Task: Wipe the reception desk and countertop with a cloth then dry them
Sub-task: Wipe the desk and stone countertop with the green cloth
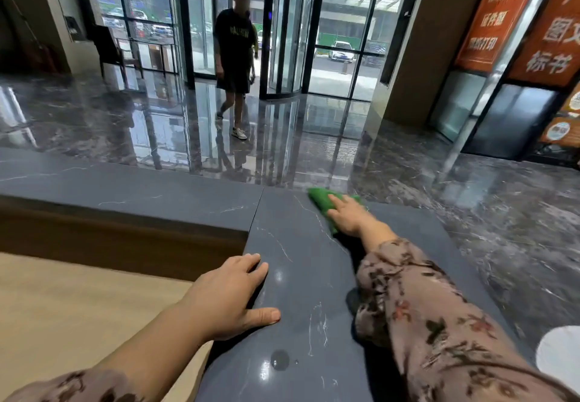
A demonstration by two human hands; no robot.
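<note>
So the right hand (350, 216) was stretched way out toward the far edge of the dark grey worktop (301, 276), right of frame centre, palm down and fingers spread flat on a green cloth (323, 204). It was pressing the cloth onto the stone rather than gripping it, as far as I could tell. The cloth lay bunched right at the far edge, poking out past the fingertips toward the upper left. The floral sleeve (439, 323) ran back from there to the lower right corner.

The left hand (232, 298) was lower, about the middle of the frame, lying flat and loose on the near left edge of the same slab, thumb pointing right across the surface, holding nothing. A small water drop (279, 359) sat on the stone just below it, toward the bottom.

To the left, the lower beige desk surface (78, 307) sat under a brown wood panel.

Beyond the worktop, the polished marble floor (439, 182) was super shiny, and a person in a black tee and shorts (235, 53) was by the glass revolving door (282, 25) at top centre. Orange banners (502, 15) hung at the upper right.
</note>
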